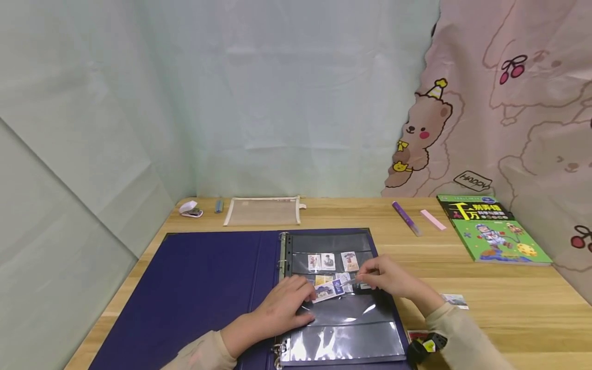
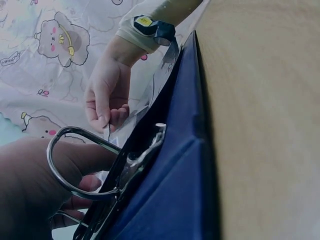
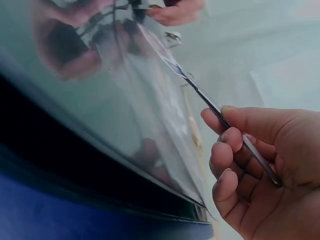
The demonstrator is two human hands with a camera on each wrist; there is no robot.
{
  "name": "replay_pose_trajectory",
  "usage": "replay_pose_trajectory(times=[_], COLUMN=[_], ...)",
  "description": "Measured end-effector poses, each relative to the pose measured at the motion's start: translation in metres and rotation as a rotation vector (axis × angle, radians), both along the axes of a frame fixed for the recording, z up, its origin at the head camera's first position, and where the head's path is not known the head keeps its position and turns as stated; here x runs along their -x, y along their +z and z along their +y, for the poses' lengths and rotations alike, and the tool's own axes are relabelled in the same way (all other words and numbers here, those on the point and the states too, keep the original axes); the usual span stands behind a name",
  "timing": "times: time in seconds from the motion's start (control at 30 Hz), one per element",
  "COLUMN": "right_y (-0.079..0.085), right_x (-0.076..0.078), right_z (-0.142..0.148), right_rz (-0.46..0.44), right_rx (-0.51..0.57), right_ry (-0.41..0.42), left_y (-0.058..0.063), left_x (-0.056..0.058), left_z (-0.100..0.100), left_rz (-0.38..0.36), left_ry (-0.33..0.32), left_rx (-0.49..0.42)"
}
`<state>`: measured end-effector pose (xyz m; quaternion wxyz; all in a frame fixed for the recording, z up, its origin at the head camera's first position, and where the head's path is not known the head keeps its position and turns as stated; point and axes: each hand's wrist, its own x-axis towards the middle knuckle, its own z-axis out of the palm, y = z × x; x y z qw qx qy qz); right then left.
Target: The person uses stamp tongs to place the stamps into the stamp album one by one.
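A stamp lies tilted over a pocket row of the album's right-hand page, its blue end at the tips of tweezers. The right hand pinches these. The left hand rests on the page, fingers loosely bent beside the stamp; whether they touch it, I cannot tell. Too hard a squeeze could crease the paper; a slack one could drop it. Beyond, on the desk, a book shows "千万" in large yellow characters; the backdrop reads "HAPPY".
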<state>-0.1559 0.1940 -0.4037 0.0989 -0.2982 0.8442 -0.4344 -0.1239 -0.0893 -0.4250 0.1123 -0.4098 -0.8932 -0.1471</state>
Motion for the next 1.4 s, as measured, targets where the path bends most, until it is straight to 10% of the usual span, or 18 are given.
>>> replay_pose_trajectory(times=[1.4], right_y=[0.021], right_x=[0.010], right_z=[0.001], right_rz=[-0.003], right_rx=[-0.165], right_ry=[0.054], left_y=[-0.001], left_x=[0.000], left_z=[-0.001], left_rz=[0.000], left_ry=[-0.005], left_rx=[-0.003])
